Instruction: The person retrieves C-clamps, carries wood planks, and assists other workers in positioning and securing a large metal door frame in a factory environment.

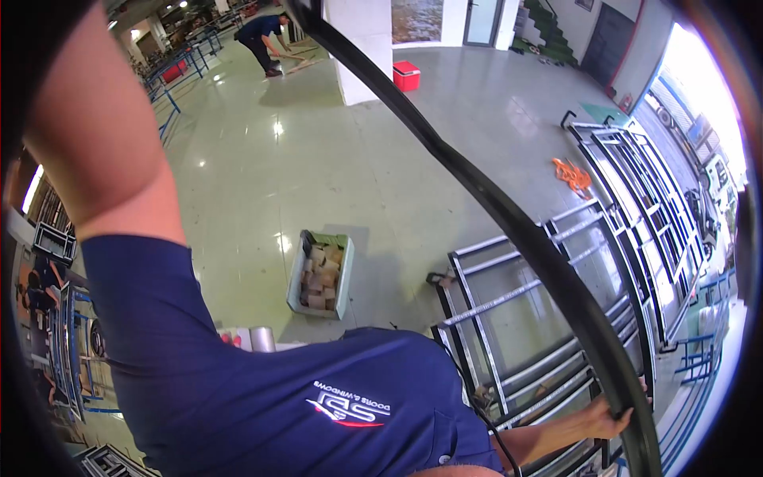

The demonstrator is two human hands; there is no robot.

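Black long bar [493,197]; right hand [608,419] closed around its lower part. Left hand out of view, grip can't tell. Steady both ends, clear of metal frames [493,303].

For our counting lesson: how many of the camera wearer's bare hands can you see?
1: the bare right hand, at lower right, gripping the long slender black bar. The left hand is out of view.

The floor [238,191] (pale and glossy) carries 1 crate [345,275], 1 red box [406,77] and 1 orange tangle [571,176].
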